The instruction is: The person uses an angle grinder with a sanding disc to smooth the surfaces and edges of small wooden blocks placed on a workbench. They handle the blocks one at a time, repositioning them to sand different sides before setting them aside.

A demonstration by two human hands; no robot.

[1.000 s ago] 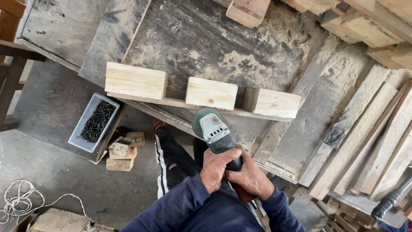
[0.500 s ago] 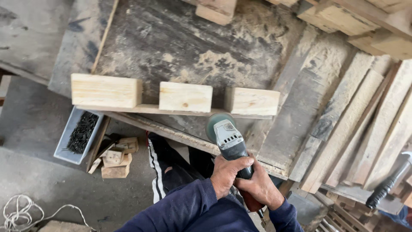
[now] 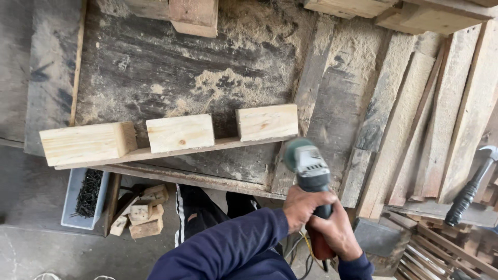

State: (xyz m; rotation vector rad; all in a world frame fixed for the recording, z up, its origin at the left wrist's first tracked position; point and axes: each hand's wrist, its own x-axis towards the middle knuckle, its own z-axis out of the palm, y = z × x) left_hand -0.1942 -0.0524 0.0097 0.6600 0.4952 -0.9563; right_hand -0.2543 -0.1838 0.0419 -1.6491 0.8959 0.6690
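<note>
Both hands on one grinder [image 3: 311, 179], held low at about 5 o'clock in the view. Left hand [image 3: 305, 206] wrapped tight round the body just behind the green head; right hand [image 3: 336, 231] closed on the red rear handle, touching the left. Grinder head points to 12 o'clock, just off the right end of a thin strip [image 3: 171, 150], slightly blurred.

Three pale blocks sit in a row on the strip: left block [image 3: 85, 142] at 9 o'clock, middle block [image 3: 180, 133], right block [image 3: 267, 122] nearest the grinder at its 11 o'clock. Sawdust on the dark bench [image 3: 155, 67].

Tray of dark screws [image 3: 87, 194] on the floor at 8 o'clock, offcuts [image 3: 142, 212] beside it. Hammer [image 3: 469, 189] at 3 o'clock among planks [image 3: 415, 114].
</note>
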